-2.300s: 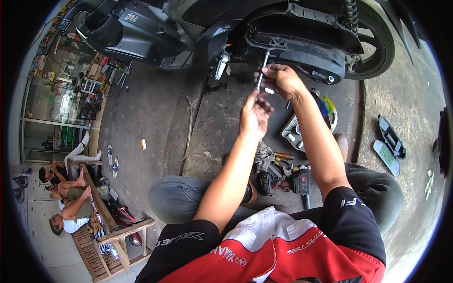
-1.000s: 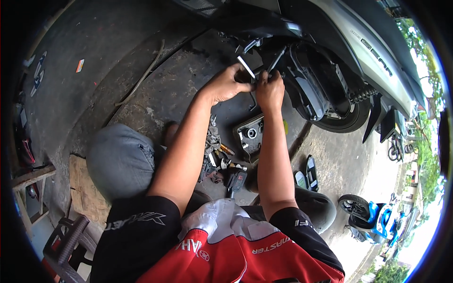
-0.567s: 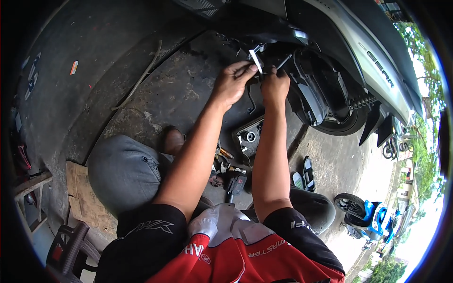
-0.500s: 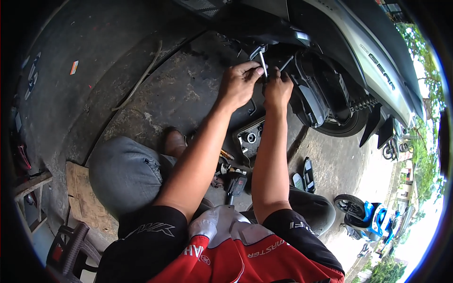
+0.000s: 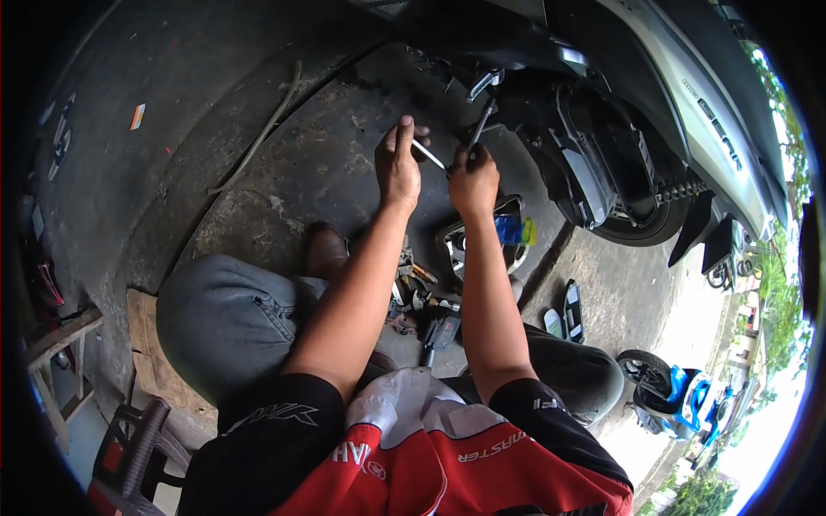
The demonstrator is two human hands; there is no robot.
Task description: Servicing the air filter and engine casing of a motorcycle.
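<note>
In front of me, low over the floor, my right hand (image 5: 473, 182) is closed around what looks like a T-handle wrench (image 5: 483, 123). Its dark shaft points up and away toward the underside of a parked scooter (image 5: 607, 163). A silver bar (image 5: 428, 155) runs from that grip across to my left hand (image 5: 399, 165). There the thumb is raised and the fingers curl about the bar's end. My right fist hides where bar and shaft meet. Just beyond the shaft's tip, a metal bracket (image 5: 484, 83) hangs under the scooter, apart from the tool.
Between my legs lie a dark metal part (image 5: 449, 249) with a blue and yellow packet (image 5: 514, 230) by it, a power tool (image 5: 441, 334) and several small tools. A bent rod (image 5: 258, 138) lies left, a plastic chair (image 5: 129, 451) stands lower left, and a blue motorbike (image 5: 688, 400) is at right.
Both hands have drawn back from under the scooter, bringing the wrench nearer to me and to the left. The blue and yellow packet has come into sight beside my right forearm.
</note>
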